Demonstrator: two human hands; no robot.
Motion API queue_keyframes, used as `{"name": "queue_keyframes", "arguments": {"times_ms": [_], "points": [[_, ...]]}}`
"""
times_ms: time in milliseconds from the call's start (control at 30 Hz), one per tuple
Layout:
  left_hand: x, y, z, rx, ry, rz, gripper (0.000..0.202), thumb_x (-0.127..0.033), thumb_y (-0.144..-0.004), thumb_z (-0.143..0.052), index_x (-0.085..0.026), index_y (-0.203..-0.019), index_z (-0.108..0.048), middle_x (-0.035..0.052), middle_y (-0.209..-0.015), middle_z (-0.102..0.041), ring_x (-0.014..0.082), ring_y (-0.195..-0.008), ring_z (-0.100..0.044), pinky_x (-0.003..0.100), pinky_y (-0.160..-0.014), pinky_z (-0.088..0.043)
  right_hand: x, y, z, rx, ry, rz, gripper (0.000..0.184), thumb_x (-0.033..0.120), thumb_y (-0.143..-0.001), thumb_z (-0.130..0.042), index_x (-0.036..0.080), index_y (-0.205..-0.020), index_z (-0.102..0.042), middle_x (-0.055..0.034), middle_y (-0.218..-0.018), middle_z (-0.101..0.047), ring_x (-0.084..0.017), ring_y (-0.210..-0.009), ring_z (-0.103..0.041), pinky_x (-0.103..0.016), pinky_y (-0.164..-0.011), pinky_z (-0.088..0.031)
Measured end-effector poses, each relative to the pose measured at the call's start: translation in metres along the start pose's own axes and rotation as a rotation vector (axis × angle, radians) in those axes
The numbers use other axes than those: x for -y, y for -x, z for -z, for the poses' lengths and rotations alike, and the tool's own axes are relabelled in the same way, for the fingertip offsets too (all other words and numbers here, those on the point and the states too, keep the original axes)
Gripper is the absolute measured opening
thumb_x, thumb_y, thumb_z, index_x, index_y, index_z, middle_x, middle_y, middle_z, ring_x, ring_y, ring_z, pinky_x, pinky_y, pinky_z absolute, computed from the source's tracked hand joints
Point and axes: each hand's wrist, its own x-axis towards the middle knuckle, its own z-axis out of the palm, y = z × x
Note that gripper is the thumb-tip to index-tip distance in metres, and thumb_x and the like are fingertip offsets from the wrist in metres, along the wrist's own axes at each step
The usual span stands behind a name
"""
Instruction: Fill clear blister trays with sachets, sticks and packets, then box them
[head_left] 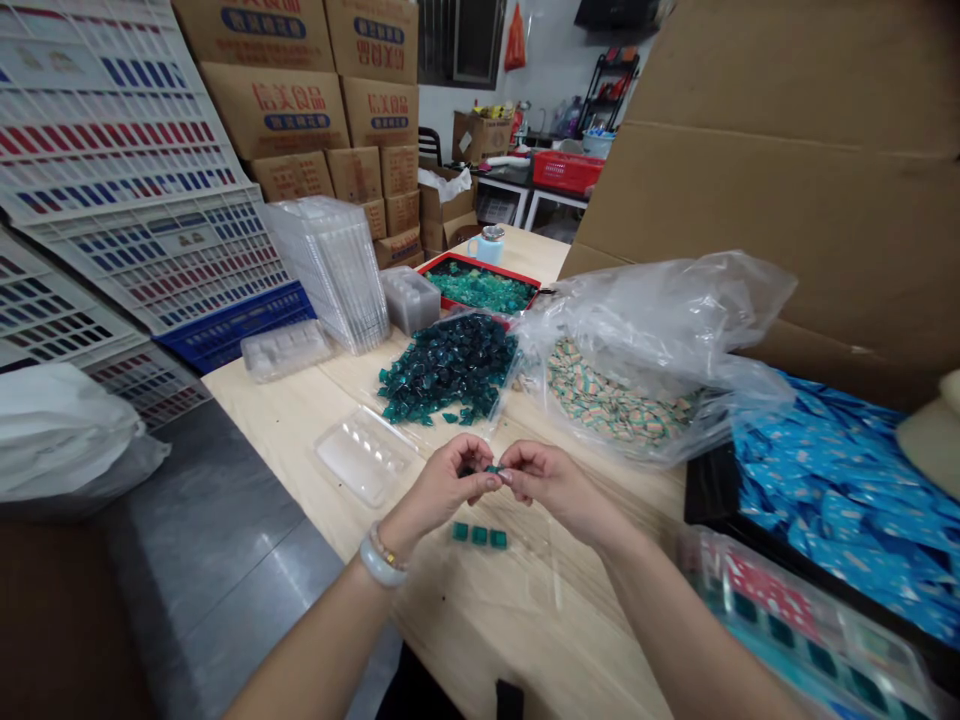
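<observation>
Teal candy (492, 468) pinched between the nearly closed fingertips of left hand (439, 487) and right hand (555, 490), just above three teal candies (480, 536) on a pale wooden table (525, 640).

Pale wooden table (480, 640), 3 square teal pieces (478, 536), probably candy, clear plastic tray (365, 456), clear bag of darker pieces (450, 368)

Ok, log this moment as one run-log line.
Hands: left hand and right hand pinching green candy | Table: three candies in row, clear tray, candy bag
</observation>
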Motion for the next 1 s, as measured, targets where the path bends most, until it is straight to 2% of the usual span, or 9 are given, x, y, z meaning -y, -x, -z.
{"name": "queue_keyframes", "arguments": {"times_ms": [67,133,300,400,567,767,800,867,1000], "points": [[-0.001,0.001,0.001,0.021,-0.103,-0.019,0.023,-0.028,-0.065,-0.065,-0.015,-0.075,-0.048,-0.0039,-0.066,-0.046,0.0055,-0.052,-0.04,0.018,-0.047,-0.032,-0.004,0.001,0.001,0.017,0.025,-0.021,0.018,0.034,-0.068,-0.058,0.017,-0.066,-0.053,0.004,-0.051,-0.049,-0.008,-0.045,-0.044,-0.022,-0.045,-0.036],[-0.002,0.001,0.001,0.009,-0.264,-0.063,0.017,-0.026,-0.067,-0.062,-0.015,-0.073,-0.05,-0.0028,-0.065,-0.048,0.0072,-0.057,-0.042,0.02,-0.052,-0.033,-0.008,0.003,0.0,-0.026,0.126,0.024,0.015,0.032,-0.073,-0.052,0.018,-0.069,-0.054,0.0024,-0.052,-0.051,-0.01,-0.047,-0.048,-0.024,-0.048,-0.04],[-0.007,0.0,0.0,0.002,-0.67,-0.236,0.011,-0.02,-0.069,-0.059,-0.016,-0.065,-0.049,-0.0016,-0.067,-0.045,0.0108,-0.065,-0.043,0.022,-0.058,-0.034,-0.01,0.011,-0.01,-0.18,0.669,0.412,0.018,0.016,-0.079,-0.04,0.019,-0.076,-0.058,-0.0051,-0.075,-0.056,-0.015,-0.071,-0.054,-0.029,-0.064,-0.044],[-0.01,-0.002,0.0,0.016,-0.773,-0.35,0.008,-0.013,-0.071,-0.054,-0.016,-0.066,-0.049,-0.0003,-0.073,-0.044,0.0117,-0.07,-0.044,0.022,-0.062,-0.036,-0.01,0.013,-0.016,-0.265,0.752,0.494,0.022,0.015,-0.082,-0.036,0.018,-0.082,-0.058,-0.0066,-0.079,-0.055,-0.015,-0.073,-0.054,-0.028,-0.065,-0.044],[-0.009,-0.002,0.0,0.003,-0.81,-0.488,0.007,-0.009,-0.076,-0.049,-0.016,-0.075,-0.05,0.0024,-0.083,-0.044,0.0128,-0.082,-0.045,0.024,-0.074,-0.038,-0.018,0.008,-0.023,-0.461,0.606,0.43,0.017,0.02,-0.081,-0.04,0.017,-0.075,-0.056,-0.0041,-0.07,-0.055,-0.015,-0.067,-0.053,-0.026,-0.06,-0.042],[-0.005,0.003,-0.004,0.02,-0.743,-0.509,0.004,-0.015,-0.08,-0.049,-0.016,-0.076,-0.05,0.003,-0.084,-0.044,0.0131,-0.083,-0.045,0.025,-0.075,-0.038,-0.032,-0.008,-0.017,-0.604,0.434,0.246,0.013,0.026,-0.075,-0.044,0.017,-0.071,-0.053,-0.002,-0.064,-0.055,-0.014,-0.06,-0.052,-0.026,-0.056,-0.039],[-0.005,0.004,-0.005,0.013,-0.71,-0.508,0.004,-0.017,-0.079,-0.05,-0.016,-0.075,-0.049,0.0029,-0.084,-0.044,0.0132,-0.083,-0.045,0.025,-0.075,-0.038,-0.033,-0.009,-0.014,-0.606,0.368,0.194,0.013,0.028,-0.074,-0.046,0.017,-0.07,-0.052,-0.0006,-0.059,-0.054,-0.014,-0.055,-0.05,-0.026,-0.053,-0.038],[-0.006,0.006,-0.005,-0.03,-0.64,-0.48,0.006,-0.019,-0.079,-0.052,-0.016,-0.074,-0.049,0.0024,-0.082,-0.045,0.0132,-0.082,-0.045,0.025,-0.075,-0.038,-0.032,-0.009,-0.009,-0.528,0.204,0.108,0.015,0.033,-0.071,-0.05,0.018,-0.068,-0.051,0.0024,-0.05,-0.05,-0.012,-0.046,-0.046,-0.025,-0.048,-0.036],[-0.004,0.006,-0.003,-0.086,-0.529,-0.334,0.011,-0.023,-0.079,-0.05,-0.015,-0.072,-0.05,0.0009,-0.075,-0.045,0.0115,-0.072,-0.045,0.023,-0.066,-0.038,-0.017,0.004,-0.009,-0.307,-0.054,0.083,0.02,0.036,-0.067,-0.057,0.017,-0.069,-0.053,0.0031,-0.05,-0.052,-0.01,-0.048,-0.047,-0.024,-0.049,-0.038]]}}
